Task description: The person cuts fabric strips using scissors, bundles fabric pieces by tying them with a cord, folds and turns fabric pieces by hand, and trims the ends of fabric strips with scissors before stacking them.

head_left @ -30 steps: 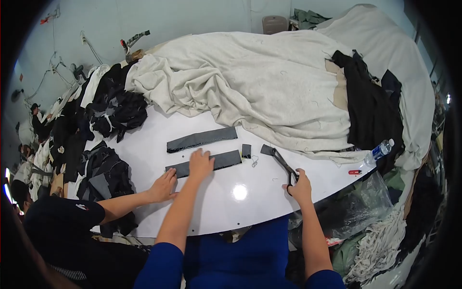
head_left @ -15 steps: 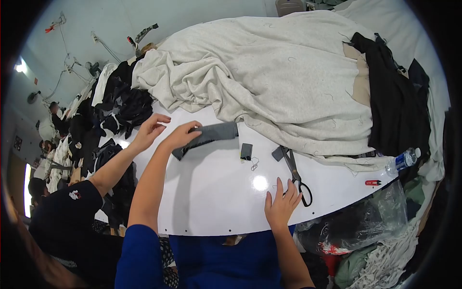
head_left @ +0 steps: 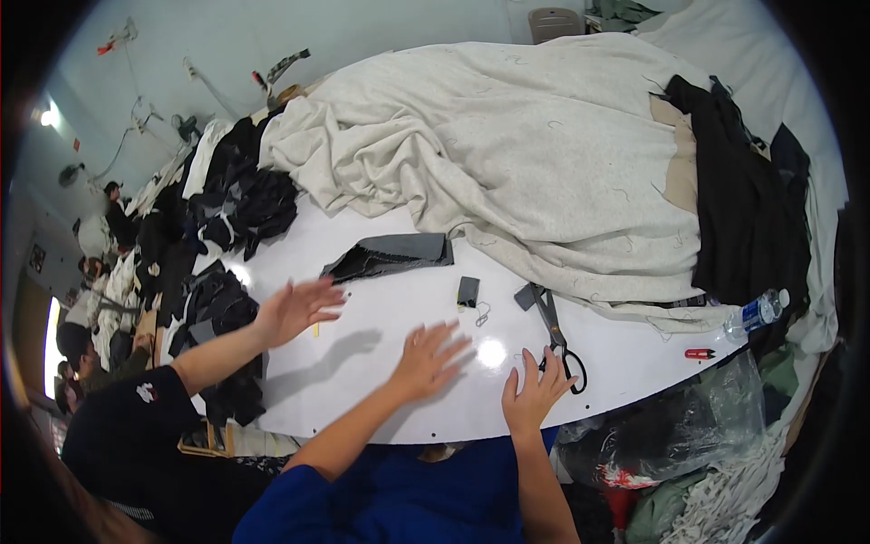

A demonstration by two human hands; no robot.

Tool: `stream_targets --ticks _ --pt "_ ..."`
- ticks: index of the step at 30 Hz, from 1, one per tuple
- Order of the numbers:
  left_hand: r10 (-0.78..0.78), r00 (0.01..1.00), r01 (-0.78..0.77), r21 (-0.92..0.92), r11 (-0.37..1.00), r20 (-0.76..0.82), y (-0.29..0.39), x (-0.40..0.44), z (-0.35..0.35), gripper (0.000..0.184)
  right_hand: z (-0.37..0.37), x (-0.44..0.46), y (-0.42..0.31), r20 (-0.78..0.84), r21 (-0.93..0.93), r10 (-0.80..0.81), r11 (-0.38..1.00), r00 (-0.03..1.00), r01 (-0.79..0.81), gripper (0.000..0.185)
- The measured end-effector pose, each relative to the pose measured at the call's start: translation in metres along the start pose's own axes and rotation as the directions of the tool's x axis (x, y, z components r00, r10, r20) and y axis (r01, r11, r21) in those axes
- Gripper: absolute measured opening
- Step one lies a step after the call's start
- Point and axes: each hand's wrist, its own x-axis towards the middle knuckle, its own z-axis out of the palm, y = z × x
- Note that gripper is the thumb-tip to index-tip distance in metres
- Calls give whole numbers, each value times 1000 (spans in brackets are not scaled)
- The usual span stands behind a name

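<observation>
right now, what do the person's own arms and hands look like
The top is blue; its left sleeve is short, leaving the forearm bare. The right sleeve is out of frame. The left hand and right hand are ungloved, no watch visible.

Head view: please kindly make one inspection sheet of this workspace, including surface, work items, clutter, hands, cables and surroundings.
Surface: white table, glossy, with a bright reflection.
Work items: dark grey fabric and small dark piece lie apart; scissors lie to their right.
Clutter: pale cloth, dark bundle, bottle, small red tool.
Hands: left hand open, holding nothing; right hand open by the scissor handles, contact unclear.
Cables: on the table, nothing seen; thin wires hang at far left.
Surroundings: co-worker's hand at left; clear plastic bag beyond the right table edge.
</observation>
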Motion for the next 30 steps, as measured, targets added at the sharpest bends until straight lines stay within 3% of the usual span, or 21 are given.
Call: stream_targets --ticks 4,8,10,13,16,17,18,19,20,21,22,24,25,27,30 --pt "-65 995 78 -166 983 80 33 -87 1 48 0 0 0 -29 33 -119 992 993 120 31" --pt "-342 940 342 -76 937 17 43 -161 -13 42 -18 -29 -1 98 3 -197 980 976 197 33" --pt "-381 905 372 -82 925 -188 5 -167 -16 44 11 -8 8 0 10 -247 969 969 247 35" --pt "-530 834 548 104 830 -154 -35 -200 -19 49 9 -3 6 -72 59 -255 964 964 259 34" --pt "-534 824 561 147 815 -189 -72 -213 -33 46 -23 -20 -39 -123 337 -290 888 949 315 27" --pt "-496 844 527 140 838 -205 -75 -207 -41 47 -30 -31 -52 -48 516 -342 796 939 316 23" --pt "-481 856 509 147 848 -190 -86 -204 -38 46 -32 -53 -61 160 657 -443 715 882 239 19" --pt "-457 871 484 158 861 -179 -94 -203 -34 46 -44 -75 -85 374 666 -491 733 787 141 18" --pt "-470 865 496 156 855 -176 -97 -200 -31 46 -40 -90 -100 491 716 -607 689 625 107 16" --pt "-465 866 494 174 852 -182 -97 -194 -29 46 -25 -114 -104 499 761 -671 643 548 93 17" --pt "-460 869 490 189 851 -183 -94 -192 -28 45 -8 -135 -101 513 757 -665 649 543 79 17" --pt "-480 859 505 138 852 -177 -95 -192 -29 44 24 -162 -91 906 364 -389 917 167 163 20" --pt "-491 854 514 131 848 -173 -95 -192 -28 44 34 -161 -90 907 359 -386 918 168 170 20" --pt "-506 844 530 122 839 -178 -100 -188 -31 44 49 -154 -92 918 285 -290 957 273 58 23" --pt "-511 839 534 101 839 -186 -98 -190 -36 44 30 -123 -82 957 178 -226 951 181 251 22"
